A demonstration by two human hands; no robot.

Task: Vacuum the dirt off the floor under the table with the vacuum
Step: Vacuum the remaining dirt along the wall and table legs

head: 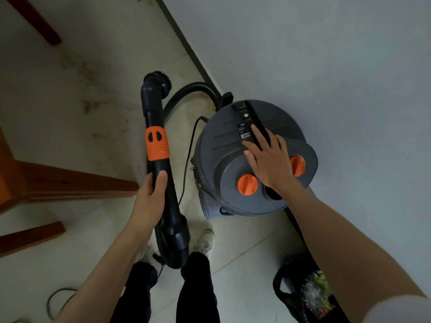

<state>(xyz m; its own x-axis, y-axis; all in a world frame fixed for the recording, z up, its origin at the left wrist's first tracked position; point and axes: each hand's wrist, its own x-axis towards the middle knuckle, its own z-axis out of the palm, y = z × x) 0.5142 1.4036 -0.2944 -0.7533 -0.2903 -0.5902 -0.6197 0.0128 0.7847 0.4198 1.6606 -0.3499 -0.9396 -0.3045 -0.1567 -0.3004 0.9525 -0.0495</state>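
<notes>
The left hand (149,201) is wrapped around the black plastic vacuum wand (158,173), thumb on top and fingers curled under it, just below the orange collar (156,145), so the wand is held firmly and can be steered with one arm. The wand points away from the person, and its round black brush head (161,83) hangs over the pale tiled floor (70,101), close to the stained patch of dirt (93,106); I cannot tell if the bristles touch the tiles. The right hand (268,157) lies flat with the fingers straight and spread on the lid of the grey drum-shaped vacuum canister (254,157), over the black carrying handle (249,117) and between the two orange round knobs (247,184); it grips nothing. I judge that it is there to steady the canister or to reach a switch before the cleaning begins. The canister stands at the edge of the floor against the grey wall (326,54), and the black hose (189,92) curves from it back to the wand. The brown wooden table legs (77,183) stand at the left edge of the floor, so the dirty area under the table is not yet reached. A dark bag (303,290) sits near the wall, by the person's right leg
</notes>
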